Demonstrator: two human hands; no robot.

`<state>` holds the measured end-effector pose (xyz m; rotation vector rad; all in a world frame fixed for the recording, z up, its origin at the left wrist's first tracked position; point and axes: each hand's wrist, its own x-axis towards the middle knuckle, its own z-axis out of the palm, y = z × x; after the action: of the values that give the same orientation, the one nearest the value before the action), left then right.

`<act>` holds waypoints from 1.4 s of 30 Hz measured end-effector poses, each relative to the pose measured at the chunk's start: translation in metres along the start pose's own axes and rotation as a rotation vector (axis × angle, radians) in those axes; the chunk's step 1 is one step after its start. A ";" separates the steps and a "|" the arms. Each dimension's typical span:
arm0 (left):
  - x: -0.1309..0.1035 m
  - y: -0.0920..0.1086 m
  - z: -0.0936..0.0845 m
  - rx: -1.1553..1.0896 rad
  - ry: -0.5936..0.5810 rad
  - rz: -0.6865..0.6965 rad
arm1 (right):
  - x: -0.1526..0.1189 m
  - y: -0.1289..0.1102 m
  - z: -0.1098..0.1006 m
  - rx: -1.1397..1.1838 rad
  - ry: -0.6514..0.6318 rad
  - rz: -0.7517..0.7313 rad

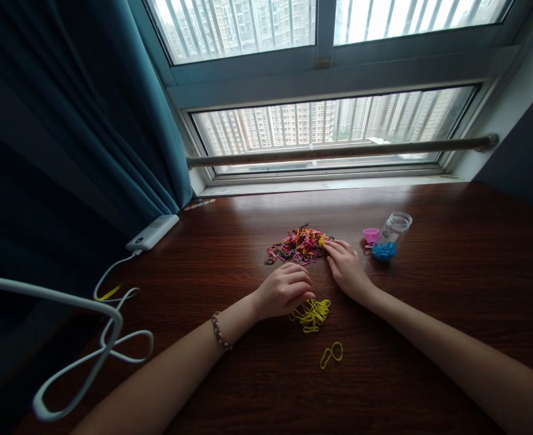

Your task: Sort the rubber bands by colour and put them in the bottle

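A heap of small mixed-colour rubber bands [297,248], red, pink, orange, yellow and black, lies on the dark wooden table. My right hand [348,268] reaches to its right edge, fingers stretched out and fingertips touching yellow bands there. My left hand [287,290] is closed, its fingers curled together just in front of the heap; what they hold, if anything, is hidden. Partly under its fingertips is a smaller pile of yellow rubber bands [312,315]. Two loose yellow rubber bands [337,351] lie nearer to me.
Right of the heap, a clear jar [395,226] with blue bands inside stands tilted by a small pink cup [371,235]. On the left are a white power bank [153,233], a looping white cable [112,320] and a blue curtain [134,115]. A window [329,72] is behind the table [456,266].
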<state>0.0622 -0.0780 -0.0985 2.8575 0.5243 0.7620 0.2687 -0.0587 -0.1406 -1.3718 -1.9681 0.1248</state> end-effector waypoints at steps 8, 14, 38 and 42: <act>0.001 -0.018 0.005 0.184 0.024 -0.260 | 0.004 -0.003 -0.010 0.166 0.120 0.042; 0.002 -0.023 0.014 0.218 -0.078 -0.429 | 0.003 -0.001 -0.011 0.203 0.140 0.133; -0.003 -0.034 0.011 -0.030 0.294 -0.541 | 0.001 -0.015 -0.022 0.300 0.200 0.138; -0.008 -0.043 0.011 -0.158 0.409 -0.718 | -0.008 -0.029 -0.027 0.191 0.096 -0.286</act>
<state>0.0493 -0.0417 -0.1211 2.1094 1.3604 1.1497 0.2638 -0.0861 -0.1114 -0.9482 -1.9928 0.1078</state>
